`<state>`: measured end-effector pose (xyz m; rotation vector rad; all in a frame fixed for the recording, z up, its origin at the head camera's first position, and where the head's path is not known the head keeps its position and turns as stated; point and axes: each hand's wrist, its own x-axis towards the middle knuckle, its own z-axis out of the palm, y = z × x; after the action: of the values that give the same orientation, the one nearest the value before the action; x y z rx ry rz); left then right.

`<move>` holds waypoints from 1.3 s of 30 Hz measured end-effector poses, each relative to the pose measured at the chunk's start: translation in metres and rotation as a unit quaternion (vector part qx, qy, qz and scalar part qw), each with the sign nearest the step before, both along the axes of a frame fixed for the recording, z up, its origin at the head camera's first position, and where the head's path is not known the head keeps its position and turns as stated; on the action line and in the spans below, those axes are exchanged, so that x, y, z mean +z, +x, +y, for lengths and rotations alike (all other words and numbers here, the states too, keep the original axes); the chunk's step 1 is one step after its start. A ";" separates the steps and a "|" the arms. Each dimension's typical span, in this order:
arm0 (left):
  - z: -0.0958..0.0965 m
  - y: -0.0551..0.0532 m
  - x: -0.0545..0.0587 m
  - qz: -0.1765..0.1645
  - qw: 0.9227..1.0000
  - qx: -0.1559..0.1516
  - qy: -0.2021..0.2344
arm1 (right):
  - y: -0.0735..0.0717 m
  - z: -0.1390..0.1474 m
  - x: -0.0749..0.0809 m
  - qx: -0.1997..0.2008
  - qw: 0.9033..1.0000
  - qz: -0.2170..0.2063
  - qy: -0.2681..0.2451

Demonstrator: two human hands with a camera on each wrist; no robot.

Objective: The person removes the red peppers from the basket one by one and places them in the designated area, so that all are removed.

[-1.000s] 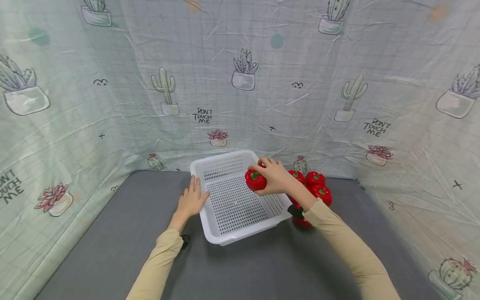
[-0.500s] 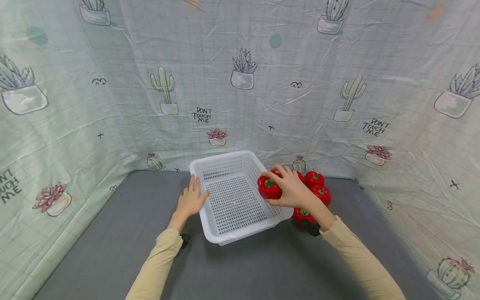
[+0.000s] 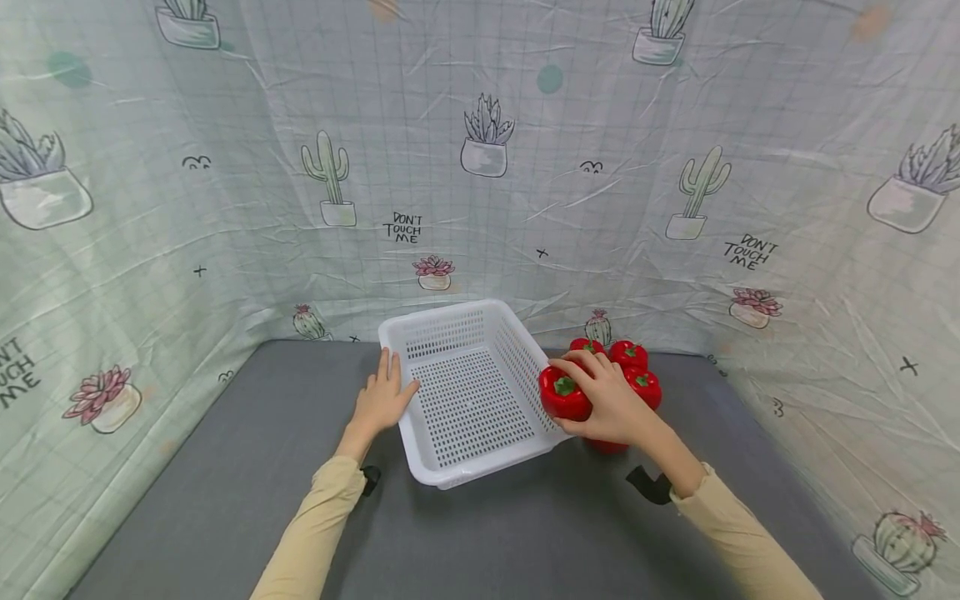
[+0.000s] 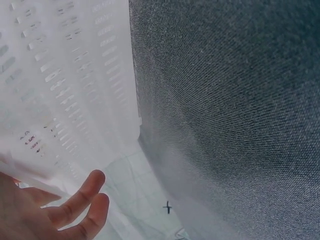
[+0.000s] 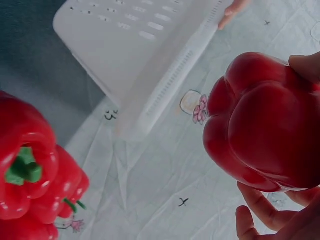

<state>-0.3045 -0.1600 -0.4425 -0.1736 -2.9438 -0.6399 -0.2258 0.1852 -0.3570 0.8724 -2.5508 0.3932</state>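
In the head view my right hand (image 3: pixel 611 404) holds a red bell pepper (image 3: pixel 564 393) with a green stem, over the right rim of a white perforated plastic basket (image 3: pixel 491 462). The right wrist view shows this bell pepper (image 5: pixel 270 125) between thumb and fingers, its lobed underside facing the camera and apart from the basket. My left hand (image 3: pixel 381 404) rests on the basket's left rim, fingers lying along it and thumb stretched over the inside. In the left wrist view two fingers of that hand (image 4: pixel 80 207) stick out past the rim, loosely bent.
Several more red bell peppers (image 3: pixel 628 356) are clustered on the grey table (image 3: pixel 217 467), right of the basket and partly hidden behind my right hand. A cactus-print curtain (image 3: pixel 480 217) encloses the table at the back and both sides.
My right hand has carried the bell pepper rightward and slightly nearer, from above the basket's interior to its right rim beside the other peppers. My left hand and the basket have stayed put.
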 end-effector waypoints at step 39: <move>0.003 0.002 0.005 -0.020 1.000 0.005 0.009 | 0.036 0.086 -0.049 -0.135 0.991 0.017 -0.009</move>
<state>-0.3024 -0.1569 -0.4373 -0.1444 -2.9750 -0.6753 -0.1900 0.2715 -0.4061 0.5122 -2.5822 0.3135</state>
